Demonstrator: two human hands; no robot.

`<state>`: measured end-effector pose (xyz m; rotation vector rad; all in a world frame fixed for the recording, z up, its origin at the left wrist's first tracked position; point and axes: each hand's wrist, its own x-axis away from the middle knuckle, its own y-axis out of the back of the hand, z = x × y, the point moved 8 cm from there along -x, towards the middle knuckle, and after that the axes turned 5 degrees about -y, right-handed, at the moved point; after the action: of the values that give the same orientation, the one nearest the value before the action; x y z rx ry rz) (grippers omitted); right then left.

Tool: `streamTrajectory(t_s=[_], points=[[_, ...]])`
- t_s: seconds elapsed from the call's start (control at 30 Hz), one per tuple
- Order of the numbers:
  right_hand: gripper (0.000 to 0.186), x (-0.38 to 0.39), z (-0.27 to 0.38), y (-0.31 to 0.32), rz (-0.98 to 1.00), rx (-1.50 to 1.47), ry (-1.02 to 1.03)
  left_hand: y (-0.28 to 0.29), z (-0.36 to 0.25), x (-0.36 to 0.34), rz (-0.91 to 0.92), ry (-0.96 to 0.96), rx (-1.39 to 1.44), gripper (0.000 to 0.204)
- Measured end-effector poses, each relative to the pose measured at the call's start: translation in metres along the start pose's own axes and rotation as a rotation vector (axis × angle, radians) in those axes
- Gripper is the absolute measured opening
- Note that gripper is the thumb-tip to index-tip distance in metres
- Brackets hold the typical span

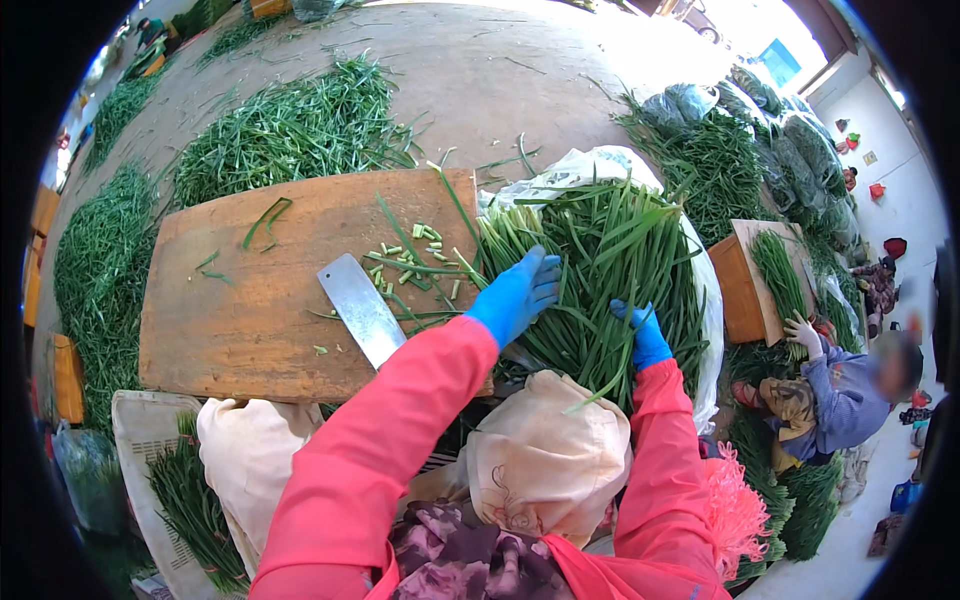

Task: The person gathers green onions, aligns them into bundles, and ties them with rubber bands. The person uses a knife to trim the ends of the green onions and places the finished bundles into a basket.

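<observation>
A thick heap of long green garlic chives [610, 250] lies in an open white plastic bag [708, 290], pale stem ends toward the board. My left hand [517, 292], in a blue glove, rests against the stem side with its fingers stretched out. On the heap's right near side, my blue-gloved right hand [643, 335] touches the leaves, thumb and fingers apart; some fingertips are hidden among them. Left of my hands, a broad cleaver [360, 308] lies flat on a wooden board [240, 330], its handle end covered by my left forearm. Short cut stem ends [410, 262] are scattered beside the blade.
A white crate [140, 440] with bundled chives [195, 500] stands at the lower left. Large chive piles [300, 120] cover the floor beyond the board. Pink plastic strings [738, 505] hang by my right arm. At right, another person [840, 390] handles chives at a small wooden board.
</observation>
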<state>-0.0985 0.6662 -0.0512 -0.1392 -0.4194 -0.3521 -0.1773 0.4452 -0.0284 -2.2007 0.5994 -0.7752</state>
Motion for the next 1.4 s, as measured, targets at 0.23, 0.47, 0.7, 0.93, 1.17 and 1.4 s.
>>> streamTrajectory(t_s=[0.23, 0.47, 0.7, 0.93, 1.17, 1.4], points=[[0.108, 0.045, 0.035, -0.084, 0.040, 0.651, 0.471, -0.003, 0.045, -0.053, -0.141, 0.057, 0.606, 0.042], [0.115, 0.119, 0.061, -0.138, -0.067, 1.049, 0.555, 0.050, 0.075, 0.013, 0.564, -0.196, 0.571, 0.042], [0.103, 0.155, 0.054, -0.149, -0.072, 1.130, 0.621, 0.061, 0.084, 0.076, 0.600, -0.156, 0.601, 0.044], [0.107, 0.149, 0.038, -0.152, -0.100, 1.359, 0.602, 0.058, 0.010, 0.043, 0.303, -0.161, 0.407, 0.047], [0.106, 0.149, 0.039, -0.157, -0.069, 1.321, 0.743, 0.095, -0.015, 0.039, 0.199, -0.176, 0.319, 0.050], [0.115, 0.142, 0.052, -0.151, -0.045, 1.065, 0.468, 0.112, 0.002, 0.040, 0.210, -0.141, 0.304, 0.053]])
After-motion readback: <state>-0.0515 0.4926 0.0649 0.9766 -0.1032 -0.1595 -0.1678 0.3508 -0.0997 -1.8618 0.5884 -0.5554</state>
